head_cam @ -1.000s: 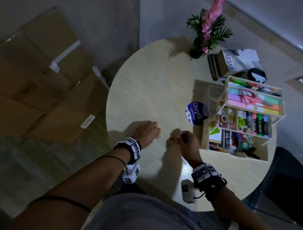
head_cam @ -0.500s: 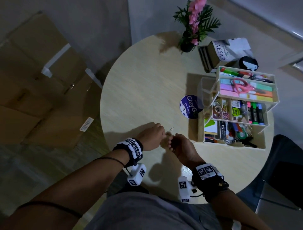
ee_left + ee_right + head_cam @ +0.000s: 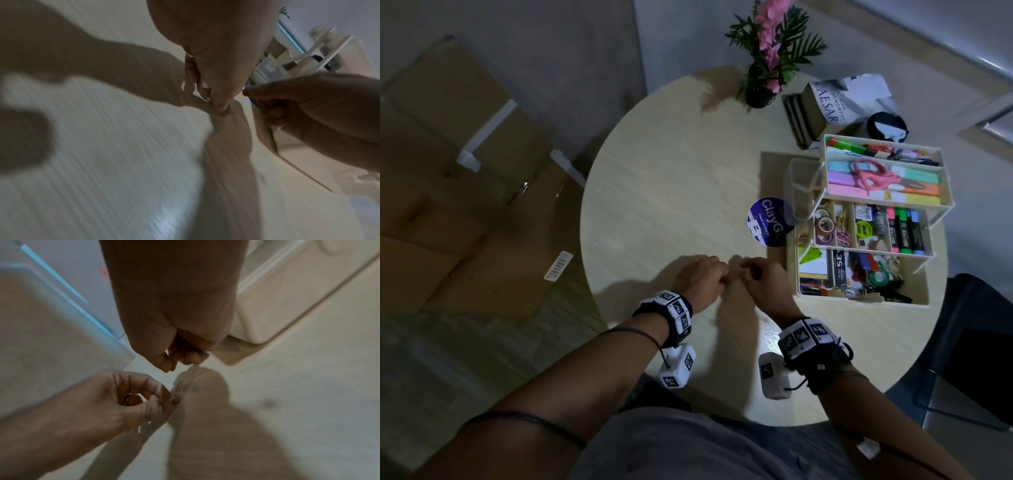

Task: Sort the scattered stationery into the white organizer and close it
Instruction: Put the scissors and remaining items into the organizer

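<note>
Stationery fills the white organizer (image 3: 873,219), which stands open in stepped tiers on the right of the round table (image 3: 671,178), with pink scissors (image 3: 873,174) in the top tray. Near the front edge the two hands almost meet. The left hand (image 3: 700,279) pinches a thin paper clip (image 3: 177,388) between thumb and forefinger. The right hand (image 3: 760,281) has its fingers curled in; whether they hold anything I cannot tell. A round purple tub (image 3: 768,221) sits just beside the organizer.
</note>
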